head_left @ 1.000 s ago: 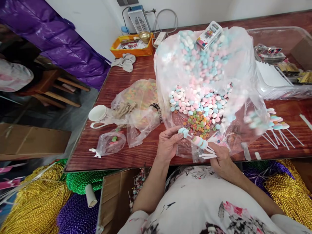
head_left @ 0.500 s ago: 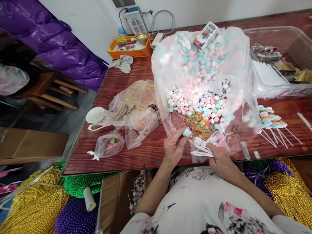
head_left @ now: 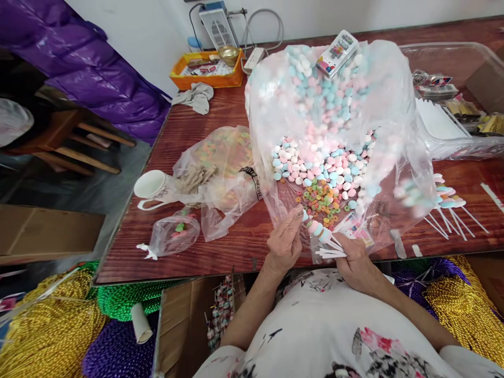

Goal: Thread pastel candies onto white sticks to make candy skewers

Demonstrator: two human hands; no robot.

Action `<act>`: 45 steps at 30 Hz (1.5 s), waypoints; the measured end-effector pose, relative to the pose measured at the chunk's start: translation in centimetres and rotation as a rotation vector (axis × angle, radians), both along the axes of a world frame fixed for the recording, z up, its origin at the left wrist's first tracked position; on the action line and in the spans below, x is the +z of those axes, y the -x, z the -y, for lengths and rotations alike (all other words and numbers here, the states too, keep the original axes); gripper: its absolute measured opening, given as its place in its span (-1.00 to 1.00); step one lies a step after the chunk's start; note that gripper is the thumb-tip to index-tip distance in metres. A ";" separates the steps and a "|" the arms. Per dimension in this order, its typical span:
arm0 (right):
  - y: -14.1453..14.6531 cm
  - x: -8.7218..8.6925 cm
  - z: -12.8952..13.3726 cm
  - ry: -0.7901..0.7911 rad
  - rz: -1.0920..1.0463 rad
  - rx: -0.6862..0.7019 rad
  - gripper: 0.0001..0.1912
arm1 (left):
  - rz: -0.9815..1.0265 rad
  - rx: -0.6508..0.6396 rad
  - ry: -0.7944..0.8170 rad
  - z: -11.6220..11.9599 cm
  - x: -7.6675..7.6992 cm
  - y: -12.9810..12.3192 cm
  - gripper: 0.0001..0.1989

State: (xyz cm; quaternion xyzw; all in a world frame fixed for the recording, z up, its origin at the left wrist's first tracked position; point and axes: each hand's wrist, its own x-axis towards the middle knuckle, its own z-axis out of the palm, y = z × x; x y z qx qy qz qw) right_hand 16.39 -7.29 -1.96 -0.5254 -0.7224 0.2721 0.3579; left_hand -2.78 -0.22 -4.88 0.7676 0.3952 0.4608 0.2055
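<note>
My left hand point(head_left: 284, 241) is closed, thumb and forefinger pinching a pale blue candy-like piece point(head_left: 304, 214) at the upper end of a white stick. My right hand point(head_left: 356, 260) is wrapped round a fan of several white sticks point(head_left: 331, 253). On one of them sits a short row of pink and blue pieces point(head_left: 319, 231). Just beyond my hands lie small green, orange and yellow rings point(head_left: 321, 199). Behind those, loose pastel pieces point(head_left: 334, 168) spill from a large clear plastic bag point(head_left: 271, 105).
To the right rest finished-looking candy skewers point(head_left: 447, 197), beside a clear bin point(head_left: 488, 142) of sticks and packets. A small boxed pack point(head_left: 337, 54) tops the bag. Leftward are a white mug point(head_left: 151, 185), a tied bag point(head_left: 177, 234) and an orange tray point(head_left: 208, 80).
My left fingers have drawn down closer around the blue piece, hiding more of it. The row on the stick now shows more plainly. The whole view has shifted slightly.
</note>
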 end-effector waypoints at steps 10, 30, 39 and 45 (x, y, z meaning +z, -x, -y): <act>0.9 -1.5 -0.4 -0.116 -0.020 -0.043 -0.51 | 0.496 0.059 0.403 0.7 -0.2 -1.7 -0.71; -4.9 -1.9 1.6 -0.186 0.025 -0.284 -0.62 | 0.194 -0.247 0.144 0.1 -0.7 -5.3 -0.54; -18.5 -1.5 0.5 -0.050 0.219 -1.062 -0.61 | 0.236 -0.129 0.289 -1.1 -0.1 -3.5 -0.65; -20.2 -4.1 -0.6 0.016 0.383 -1.008 -0.69 | 0.159 -0.175 0.305 0.8 0.1 -2.1 -0.62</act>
